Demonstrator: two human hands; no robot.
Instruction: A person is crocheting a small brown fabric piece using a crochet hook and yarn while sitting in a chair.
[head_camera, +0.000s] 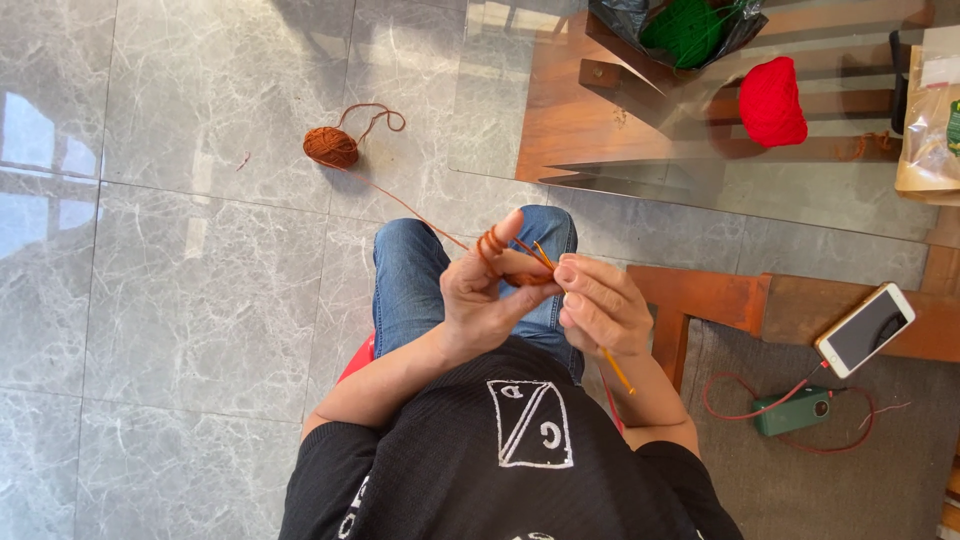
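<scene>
My left hand is raised over my knees, with rust-orange yarn wound round its forefinger and a small bit of orange work pinched at its fingertips. My right hand grips an orange crochet hook whose tip meets the yarn beside the left fingers. The strand runs from my forefinger up and left across the floor to a rust-orange yarn ball lying on the grey tiles. I sit in blue jeans and a black top.
A glass-topped wooden table stands ahead with a red yarn ball, green yarn in a black bag and a paper packet. At the right lie a phone and a green power bank with a red cable.
</scene>
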